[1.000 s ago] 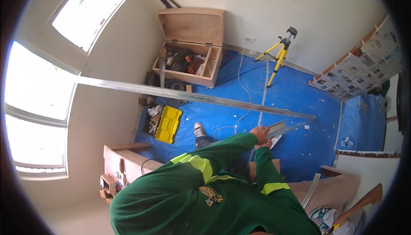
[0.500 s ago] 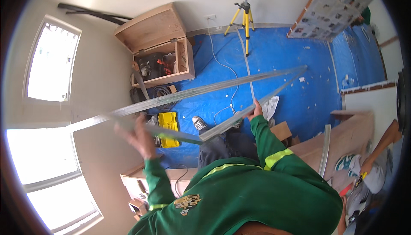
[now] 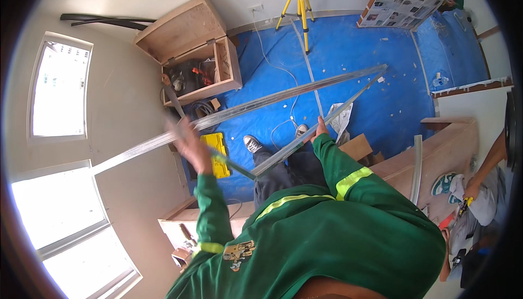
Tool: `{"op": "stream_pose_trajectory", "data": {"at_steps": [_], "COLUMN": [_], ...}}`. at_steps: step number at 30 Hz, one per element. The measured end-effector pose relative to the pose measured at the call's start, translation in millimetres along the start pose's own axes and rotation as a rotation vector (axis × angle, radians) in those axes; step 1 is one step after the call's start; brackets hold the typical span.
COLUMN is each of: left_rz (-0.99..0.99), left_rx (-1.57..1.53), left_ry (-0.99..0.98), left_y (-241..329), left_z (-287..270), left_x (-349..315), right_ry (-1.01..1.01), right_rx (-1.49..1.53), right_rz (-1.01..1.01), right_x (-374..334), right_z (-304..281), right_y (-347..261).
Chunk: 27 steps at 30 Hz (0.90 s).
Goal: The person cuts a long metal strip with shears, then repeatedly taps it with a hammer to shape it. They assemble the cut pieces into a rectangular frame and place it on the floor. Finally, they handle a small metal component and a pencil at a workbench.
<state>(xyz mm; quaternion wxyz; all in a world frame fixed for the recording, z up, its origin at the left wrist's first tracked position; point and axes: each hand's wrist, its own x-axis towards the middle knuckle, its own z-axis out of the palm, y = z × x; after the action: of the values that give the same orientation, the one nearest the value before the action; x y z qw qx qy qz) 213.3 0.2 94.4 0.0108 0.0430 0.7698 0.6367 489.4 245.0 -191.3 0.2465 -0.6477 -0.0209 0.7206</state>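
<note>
A long galvanized metal channel (image 3: 283,154) runs from near my lap to a far corner on the right. My right hand (image 3: 320,130) is wrapped round it partway along. At the corner it meets another long channel (image 3: 261,103), which slants back leftward toward the window. From the channel's near end a short metal strip (image 3: 234,165) angles off to the left. Around this strip's far end, in front of the slanting channel, is my left hand (image 3: 193,149). Motion smears its fingers, so whether they touch or grip the metal cannot be made out.
Blue sheeting (image 3: 354,64) covers the floor. Farther off stand an open wooden chest (image 3: 226,78) with tools and a yellow tripod (image 3: 302,15). A yellow case (image 3: 220,162) lies left of my shoes. At right, a person's hand (image 3: 471,190) is beside a wooden bench (image 3: 397,176).
My left hand has moved up and slightly right to the short strip's end. The channels' far corner appears a little higher in view. My right hand keeps its hold.
</note>
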Motion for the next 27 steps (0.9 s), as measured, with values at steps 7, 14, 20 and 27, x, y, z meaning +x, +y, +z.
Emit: {"op": "stream_pose_trajectory", "data": {"at_steps": [7,14,20,27], "left_rz": [0.154,0.208,0.476,-0.165], "left_rx": [0.755,0.834,0.282,-0.481], "left_ry": [-1.358,-1.329,-0.452,0.551], "left_y": [-64.3,-131.8,-7.0,-37.1], "left_z": [250.9,240.0,92.5,-213.3], "left_x": [-109.7,-136.1,-30.9,-89.7], "right_ry": [-0.383,-0.186,-0.135,0.072], "right_rx": [0.374,0.411,0.208,-0.054], "right_rz": [0.078,0.099,0.028,0.045], "right_x": [19.5,17.0,27.3,60.1], "right_z": [-3.1,-13.8,6.1,18.3], "right_y": [-23.6,-32.8,-20.2,9.8]}}
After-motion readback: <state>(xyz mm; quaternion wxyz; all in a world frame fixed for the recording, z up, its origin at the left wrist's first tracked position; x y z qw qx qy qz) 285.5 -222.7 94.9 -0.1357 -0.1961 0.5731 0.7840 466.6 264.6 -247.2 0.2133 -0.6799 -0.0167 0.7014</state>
